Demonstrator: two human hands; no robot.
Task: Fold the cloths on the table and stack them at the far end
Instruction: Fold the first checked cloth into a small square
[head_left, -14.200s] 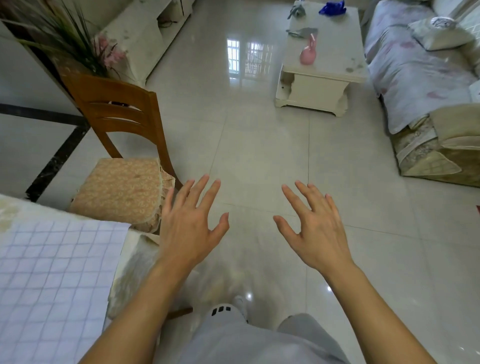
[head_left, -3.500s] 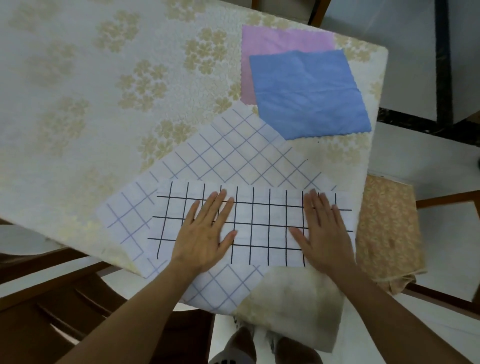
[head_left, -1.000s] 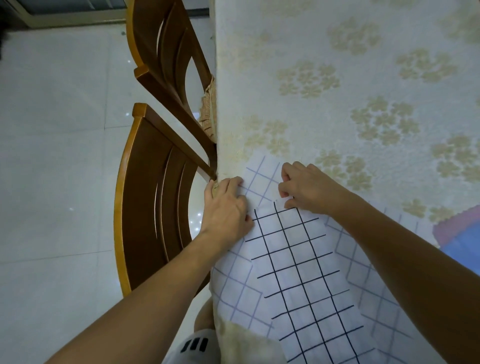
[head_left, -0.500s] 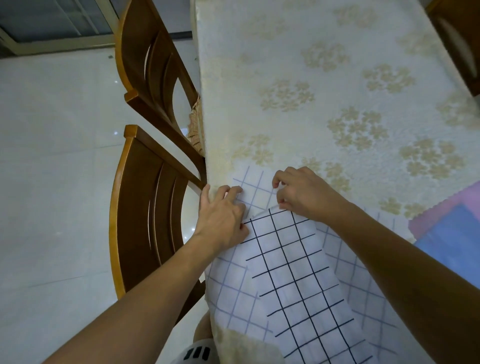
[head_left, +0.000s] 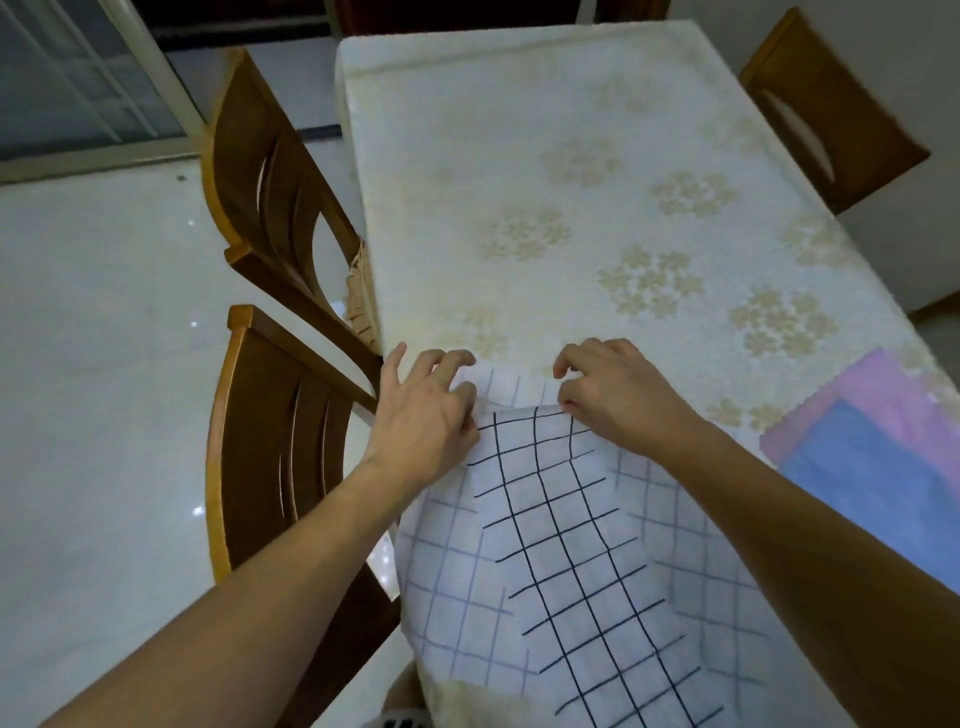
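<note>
A white cloth with a black grid (head_left: 582, 561) lies on top of a larger white cloth with a pale blue grid (head_left: 452, 597) at the near end of the table (head_left: 571, 171). My left hand (head_left: 426, 415) pinches the far left corner of the cloths. Close to its right, my right hand (head_left: 618, 395) pinches their far edge with curled fingers. Between the two hands a strip of the blue-grid cloth shows, lifted slightly. At the right edge, a blue cloth (head_left: 883, 478) lies on a pink cloth (head_left: 862, 384).
The table has a cream cover with gold flower prints. Two wooden chairs (head_left: 275, 415) stand along its left side, the farther wooden chair (head_left: 270, 171) with a cushion. Another chair back (head_left: 826, 104) is at the far right. Glossy tiled floor lies to the left.
Both hands have slid a little farther along the table with the cloth edge. My view has tilted up, so the table's far end now shows.
</note>
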